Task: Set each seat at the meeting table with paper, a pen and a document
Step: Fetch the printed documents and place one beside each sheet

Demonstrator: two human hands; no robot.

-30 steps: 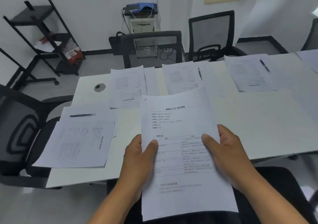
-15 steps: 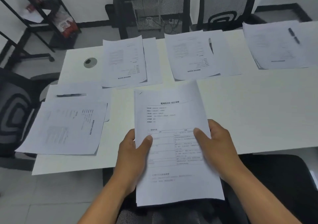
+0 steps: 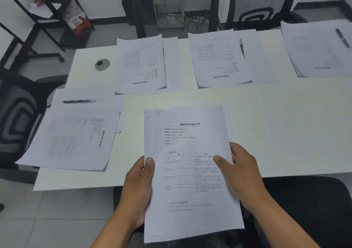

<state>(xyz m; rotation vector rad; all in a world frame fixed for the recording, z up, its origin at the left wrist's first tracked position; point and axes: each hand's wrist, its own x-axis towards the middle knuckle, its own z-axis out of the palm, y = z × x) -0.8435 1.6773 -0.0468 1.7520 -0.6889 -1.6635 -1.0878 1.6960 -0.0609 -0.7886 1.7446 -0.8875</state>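
Top sheet slid rightward; stack (image 3: 188,171) (held) points away, tableward.

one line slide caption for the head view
Both hands, left hand and right hand, hold printed documents over the white table.

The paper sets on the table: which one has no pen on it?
The set before the far-left chair, beside the round cable port. The left-end set and the two far sets to its right each carry a pen.
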